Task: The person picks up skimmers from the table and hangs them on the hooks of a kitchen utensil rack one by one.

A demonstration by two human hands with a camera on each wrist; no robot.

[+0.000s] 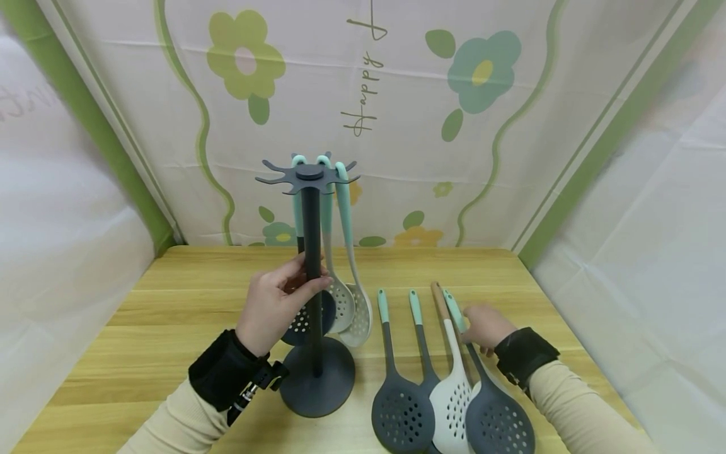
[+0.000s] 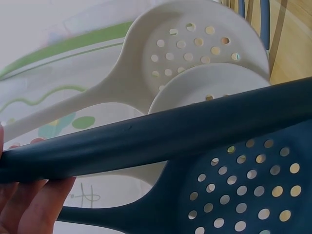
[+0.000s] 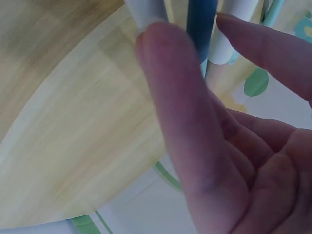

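My left hand (image 1: 269,312) grips the pole of a dark utensil stand (image 1: 317,394), which stands upright on its round base. From its hooks hang a dark skimmer (image 2: 234,195) and two pale skimmers (image 2: 136,53) with mint handles. On the right, my right hand (image 1: 488,326) is at the mint handle of the rightmost grey skimmer (image 1: 499,419). In the right wrist view, thumb and index finger stand apart on either side of a dark handle (image 3: 201,29); whether they touch it is unclear. Beside it lies a white perforated utensil (image 1: 450,410) with a wooden-coloured handle end.
Another grey skimmer (image 1: 404,413) lies right of the stand's base. A grey utensil (image 1: 426,366) with a mint handle lies between it and the white one, its head mostly hidden. Everything is on a wooden table (image 1: 187,302), with flower-printed fabric (image 1: 408,157) behind.
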